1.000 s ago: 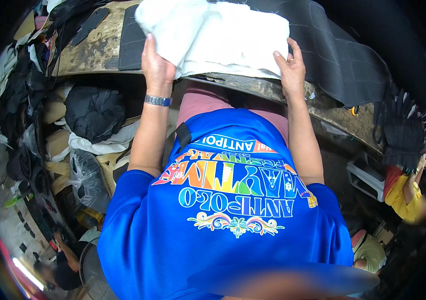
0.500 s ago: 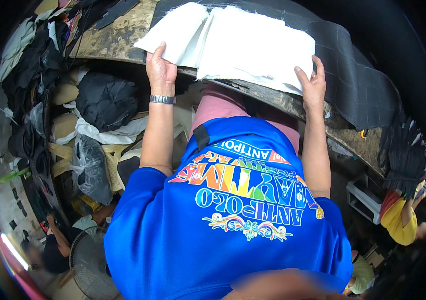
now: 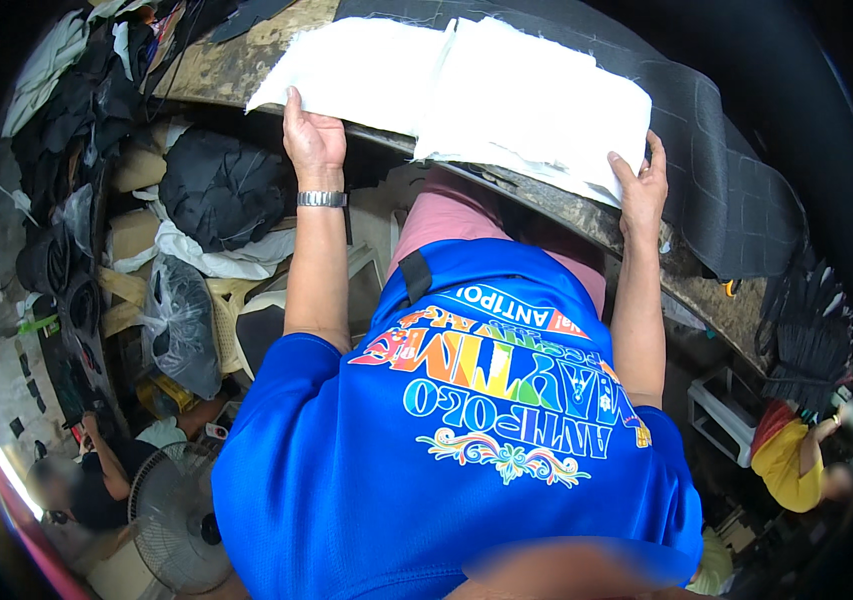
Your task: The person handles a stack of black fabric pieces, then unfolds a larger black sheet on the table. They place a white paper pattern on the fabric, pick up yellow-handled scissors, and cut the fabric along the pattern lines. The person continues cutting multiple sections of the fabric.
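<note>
A stack of white cloth with frayed edges lies on the worktable, and a white flap of it spreads out to the left. My left hand grips the flap's near edge, thumb showing on the cloth and the other fingers hidden beneath. At the stack's right end, my right hand holds the corner between thumb and fingers. A metal-banded watch is on my left wrist.
Black sheet material covers much of the worn table. Black strips hang at its right end. Lower left are a black bundle, a plastic bag and a fan. A person in yellow is at right.
The left flap, lifted and curved before, now lies flatter and reaches farther left. My left hand has shifted slightly left with its edge. The stack and my right hand appear slightly lower and farther right.
</note>
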Demonstrator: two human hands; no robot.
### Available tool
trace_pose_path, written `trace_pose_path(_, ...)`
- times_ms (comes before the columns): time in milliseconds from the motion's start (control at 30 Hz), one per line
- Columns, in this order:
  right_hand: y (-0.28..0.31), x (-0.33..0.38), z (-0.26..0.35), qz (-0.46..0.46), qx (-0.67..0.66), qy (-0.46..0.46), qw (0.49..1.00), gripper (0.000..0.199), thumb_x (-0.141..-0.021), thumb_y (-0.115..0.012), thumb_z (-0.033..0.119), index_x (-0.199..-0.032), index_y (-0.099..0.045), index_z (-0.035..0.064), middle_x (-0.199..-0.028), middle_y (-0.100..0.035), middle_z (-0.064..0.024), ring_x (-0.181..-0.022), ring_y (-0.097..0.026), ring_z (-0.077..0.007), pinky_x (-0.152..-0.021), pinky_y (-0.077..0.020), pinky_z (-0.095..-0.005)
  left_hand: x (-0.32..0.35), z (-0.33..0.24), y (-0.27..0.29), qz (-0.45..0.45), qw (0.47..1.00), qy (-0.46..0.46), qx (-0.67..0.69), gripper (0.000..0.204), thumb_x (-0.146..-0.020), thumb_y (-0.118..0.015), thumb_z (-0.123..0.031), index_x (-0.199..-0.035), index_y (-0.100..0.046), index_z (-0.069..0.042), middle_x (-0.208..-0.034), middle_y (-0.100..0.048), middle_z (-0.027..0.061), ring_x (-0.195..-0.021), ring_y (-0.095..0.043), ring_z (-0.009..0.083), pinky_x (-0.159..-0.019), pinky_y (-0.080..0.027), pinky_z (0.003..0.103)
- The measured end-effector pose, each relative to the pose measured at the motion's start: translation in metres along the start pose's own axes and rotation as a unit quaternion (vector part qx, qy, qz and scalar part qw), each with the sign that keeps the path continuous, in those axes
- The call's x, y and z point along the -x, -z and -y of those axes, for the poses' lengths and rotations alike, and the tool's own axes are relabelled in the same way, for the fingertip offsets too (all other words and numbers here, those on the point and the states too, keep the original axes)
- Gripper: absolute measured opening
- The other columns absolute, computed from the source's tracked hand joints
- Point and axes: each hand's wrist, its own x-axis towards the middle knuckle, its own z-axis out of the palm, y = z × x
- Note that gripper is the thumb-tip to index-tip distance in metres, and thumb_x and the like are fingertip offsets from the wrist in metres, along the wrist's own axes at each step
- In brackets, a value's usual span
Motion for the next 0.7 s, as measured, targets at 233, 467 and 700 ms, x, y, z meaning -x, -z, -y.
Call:
trace_pose_path(233,-0.001,0.0,-0.001,-0.007,0.014,-0.007,1.0,0.071,-0.083,-0.07,0.001,-0.145,-0.036,-0.0002,-0.11,-0.069,-0.0207,-0.1,-0.068,-0.0213,-0.087,-0.0525,-0.031,0.019,-0.008,-0.034,0.041,0.999,0.01,0.003,0.04,-0.106,-0.046,-0.025,-0.136,-0.049,0.0,-0.139,-0.056,0.0148,-0.13,-0.053,0.0267,-0.111,-0.042,0.044)
trace_pose_path(467,0.001,-0.005,-0.012,-0.016,0.024,0.005,1.0,0.072,-0.081,-0.072,0.003,-0.144,-0.038,0.0008,-0.109,-0.071,-0.0192,-0.098,-0.068,-0.0207,-0.087,-0.0524,-0.0319,0.074,0.031,-0.091,0.246,0.894,-0.097,-0.363,0.026,-0.1,-0.055,-0.011,-0.122,-0.064,-0.003,-0.121,-0.067,0.0125,-0.111,-0.063,0.023,-0.099,-0.045,0.033)
trace_pose_path(700,0.002,-0.003,-0.007,-0.003,-0.017,-0.007,1.0,0.076,-0.082,-0.071,-0.001,-0.148,-0.033,-0.0003,-0.116,-0.067,-0.0244,-0.101,-0.068,-0.023,-0.084,-0.0542,-0.0307,0.115,0.07,-0.11,0.516,0.581,-0.174,-0.604,0.043,-0.088,-0.072,-0.034,-0.127,-0.066,-0.017,-0.147,-0.051,0.0132,-0.133,-0.052,0.0315,-0.116,-0.022,0.062)
